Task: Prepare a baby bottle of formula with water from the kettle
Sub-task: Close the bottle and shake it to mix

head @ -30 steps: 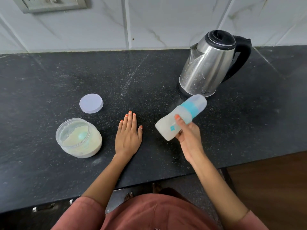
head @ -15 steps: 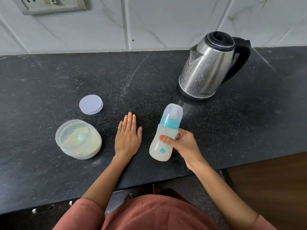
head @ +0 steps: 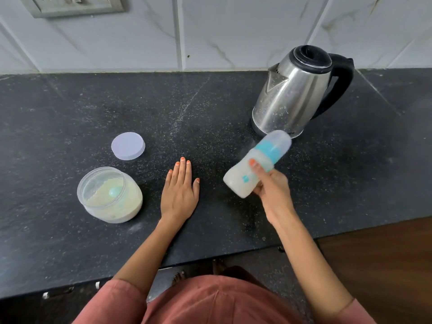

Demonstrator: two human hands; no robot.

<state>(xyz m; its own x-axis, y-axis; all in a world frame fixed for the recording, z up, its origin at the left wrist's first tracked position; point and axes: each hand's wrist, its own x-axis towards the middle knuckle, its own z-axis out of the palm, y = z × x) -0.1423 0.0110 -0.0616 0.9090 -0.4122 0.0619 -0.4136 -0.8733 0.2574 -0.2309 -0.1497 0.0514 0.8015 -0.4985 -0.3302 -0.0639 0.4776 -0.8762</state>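
Black speckled stone makes up the worktop (head: 70, 242), whose near edge runs across the view just above a person's rust-coloured garment (head: 210, 300), with brown wooden flooring (head: 385, 265) showing at the right. Both bare forearms reach out over that edge. The left hand (head: 180, 190) lies flat on the stone, palm down, with the fingers straight and close together and the thumb a little apart; it holds nothing. Just to its left stands an open clear formula jar (head: 109, 195), partly filled with pale powder in which a teal scoop (head: 115, 191) sits. The right hand (head: 271, 192) is wrapped round the baby bottle (head: 238, 181), one finger over the front and the rest curled behind. The bottle is tilted, its base low and to the left and its capped top pointing up and to the right; it holds cloudy white liquid, has a teal collar (head: 268, 152) under a clear cap (head: 278, 142), and looks slightly blurred. Beyond the jar, the jar's pale round lid (head: 128, 146) lies flat on the stone, apart from it. Farther back on the right stands the steel kettle (head: 297, 94), upright, lid closed, black handle to the right; the bottle's cap overlaps its base in this view. White marbled wall tiles (head: 233, 31) rise behind, with a socket plate (head: 74, 3) at the top left.
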